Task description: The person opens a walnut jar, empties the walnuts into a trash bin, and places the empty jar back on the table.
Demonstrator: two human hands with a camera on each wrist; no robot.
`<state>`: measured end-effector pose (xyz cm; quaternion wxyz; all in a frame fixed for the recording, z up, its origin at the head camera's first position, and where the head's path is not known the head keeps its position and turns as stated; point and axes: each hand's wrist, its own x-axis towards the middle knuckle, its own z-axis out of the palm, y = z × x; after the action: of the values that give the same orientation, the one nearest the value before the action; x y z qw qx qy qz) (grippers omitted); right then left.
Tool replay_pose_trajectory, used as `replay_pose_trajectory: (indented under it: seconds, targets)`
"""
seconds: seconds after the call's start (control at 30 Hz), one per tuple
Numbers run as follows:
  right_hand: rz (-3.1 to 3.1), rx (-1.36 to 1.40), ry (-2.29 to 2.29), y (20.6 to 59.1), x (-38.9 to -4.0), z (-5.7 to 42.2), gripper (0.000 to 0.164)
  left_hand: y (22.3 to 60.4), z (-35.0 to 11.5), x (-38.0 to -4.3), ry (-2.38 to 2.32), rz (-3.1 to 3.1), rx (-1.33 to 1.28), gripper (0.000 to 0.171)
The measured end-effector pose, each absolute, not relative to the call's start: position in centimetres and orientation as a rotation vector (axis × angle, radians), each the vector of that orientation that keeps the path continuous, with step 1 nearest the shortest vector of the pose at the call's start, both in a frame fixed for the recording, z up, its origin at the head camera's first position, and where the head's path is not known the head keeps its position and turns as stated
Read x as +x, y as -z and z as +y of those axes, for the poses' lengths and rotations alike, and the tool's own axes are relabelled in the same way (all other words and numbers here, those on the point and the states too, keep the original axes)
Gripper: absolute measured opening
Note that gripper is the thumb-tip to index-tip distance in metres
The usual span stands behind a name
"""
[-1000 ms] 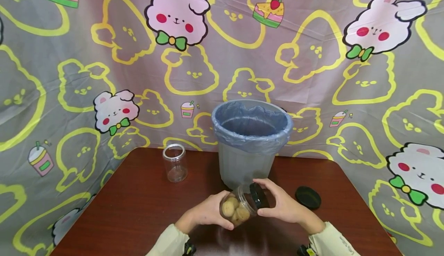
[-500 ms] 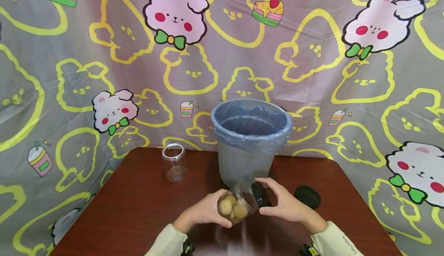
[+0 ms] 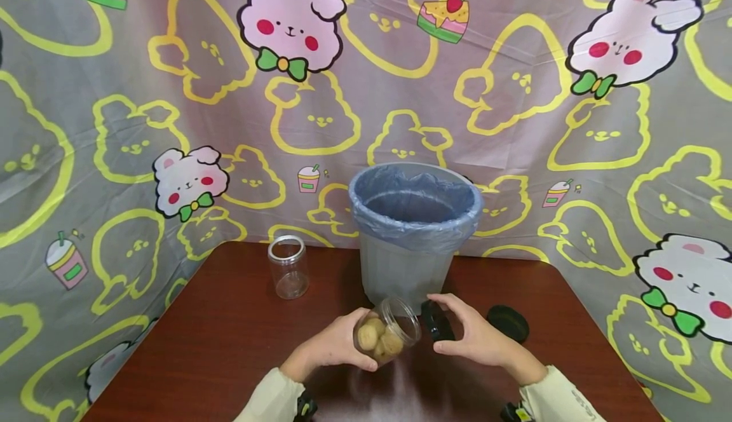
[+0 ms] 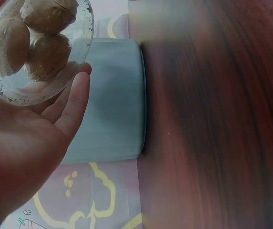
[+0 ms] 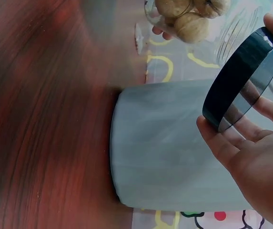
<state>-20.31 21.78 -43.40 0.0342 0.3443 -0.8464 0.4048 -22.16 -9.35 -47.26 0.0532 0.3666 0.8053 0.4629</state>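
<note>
Just in front of the bin, my left hand [image 3: 337, 344] grips a transparent jar [image 3: 403, 320], tilted with its open mouth toward the right. Several walnuts [image 5: 192, 26] lie inside; the left wrist view shows walnuts [image 4: 48, 57] through the jar's bottom. My right hand [image 3: 477, 334] holds a black screw lid [image 3: 437, 321] by its edge between thumb and fingers. A small gap separates the lid from the jar's threaded mouth. In the right wrist view the lid [image 5: 238, 78] stands on edge, and its underside is hidden.
Behind the hands stands a grey bin [image 3: 400, 269] lined with a blue plastic bag [image 3: 423, 231]. A second transparent jar [image 3: 289, 276] without a lid is at the back left of the wooden table [image 3: 229, 326]. Another black lid [image 3: 508, 323] lies at right, partly beside my right hand.
The black lid has come off the jar's mouth and moved right with my right hand. My left hand has drawn the jar slightly left, leaving its mouth uncovered.
</note>
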Motion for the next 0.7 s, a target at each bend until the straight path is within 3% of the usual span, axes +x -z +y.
replay_pose_trajectory:
  seconds: [0.7]
  targets:
    - [-2.742,0.966,-1.177,43.3,-20.1,23.2,0.072,46.4,-10.2,-22.2,-1.404,2.469,1.035,0.079]
